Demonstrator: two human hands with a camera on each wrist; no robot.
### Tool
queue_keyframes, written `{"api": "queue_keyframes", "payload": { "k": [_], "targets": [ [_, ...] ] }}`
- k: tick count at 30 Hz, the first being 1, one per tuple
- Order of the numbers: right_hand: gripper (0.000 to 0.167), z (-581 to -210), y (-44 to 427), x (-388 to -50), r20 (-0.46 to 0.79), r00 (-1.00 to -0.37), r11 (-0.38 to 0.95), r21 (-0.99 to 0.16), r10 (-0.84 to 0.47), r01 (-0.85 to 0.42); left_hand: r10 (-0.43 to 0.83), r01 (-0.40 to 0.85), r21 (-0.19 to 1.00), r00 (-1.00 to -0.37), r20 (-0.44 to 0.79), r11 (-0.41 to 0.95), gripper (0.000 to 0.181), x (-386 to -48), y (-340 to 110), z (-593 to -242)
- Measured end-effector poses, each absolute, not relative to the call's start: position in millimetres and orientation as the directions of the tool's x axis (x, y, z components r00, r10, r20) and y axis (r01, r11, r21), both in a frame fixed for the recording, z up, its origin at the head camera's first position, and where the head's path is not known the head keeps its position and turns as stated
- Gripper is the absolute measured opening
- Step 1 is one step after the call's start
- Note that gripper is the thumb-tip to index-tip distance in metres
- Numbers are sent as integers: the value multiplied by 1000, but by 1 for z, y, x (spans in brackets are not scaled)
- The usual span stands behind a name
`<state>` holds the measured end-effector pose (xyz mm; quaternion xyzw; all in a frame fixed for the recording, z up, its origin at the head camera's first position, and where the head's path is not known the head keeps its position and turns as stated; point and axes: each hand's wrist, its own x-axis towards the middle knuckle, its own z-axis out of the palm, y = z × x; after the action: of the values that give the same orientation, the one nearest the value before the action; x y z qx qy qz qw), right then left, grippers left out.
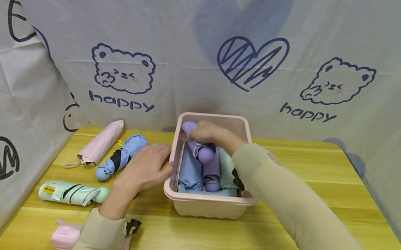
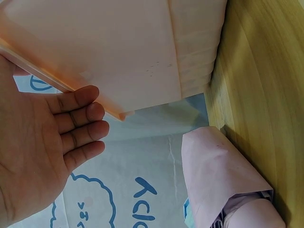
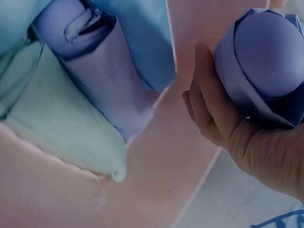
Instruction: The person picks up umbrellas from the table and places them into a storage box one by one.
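My right hand (image 1: 207,133) grips a purple folded umbrella (image 1: 205,155) over the pink plastic bin (image 1: 210,210). In the right wrist view, the held umbrella's round handle end (image 3: 268,54) faces the camera. Inside the bin lie a second purple umbrella (image 3: 102,76), a pale green umbrella (image 3: 71,111) and blue umbrellas (image 1: 190,170), partly covered by the arm and the held one. My left hand (image 1: 148,164) is at the bin's left rim. Its fingers (image 2: 78,135) look loosely extended in the left wrist view, and no umbrella is in that hand.
Left of the bin, a pink umbrella (image 1: 104,142), a blue umbrella (image 1: 119,160) and a mint green umbrella (image 1: 73,193) lie on the wooden table (image 1: 284,245). Another pink umbrella (image 1: 65,236) is partly hidden under the left forearm. A printed cloth (image 1: 181,51) hangs behind.
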<state>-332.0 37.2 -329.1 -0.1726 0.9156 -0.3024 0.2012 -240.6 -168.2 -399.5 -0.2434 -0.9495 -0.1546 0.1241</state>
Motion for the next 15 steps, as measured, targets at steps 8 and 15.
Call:
{"api": "queue_keyframes", "payload": {
  "k": [8,15],
  "targets": [
    [28,-352,17,-340,-320,-884,734,-678,-341,-37,436,515,222,-840,325,828,33,-243,-169,-401],
    [3,-366,13,-334,-373,-871,691,-721,-318,56,444,526,225,-833,330,820,33,-242,-168,-401]
  ]
}}
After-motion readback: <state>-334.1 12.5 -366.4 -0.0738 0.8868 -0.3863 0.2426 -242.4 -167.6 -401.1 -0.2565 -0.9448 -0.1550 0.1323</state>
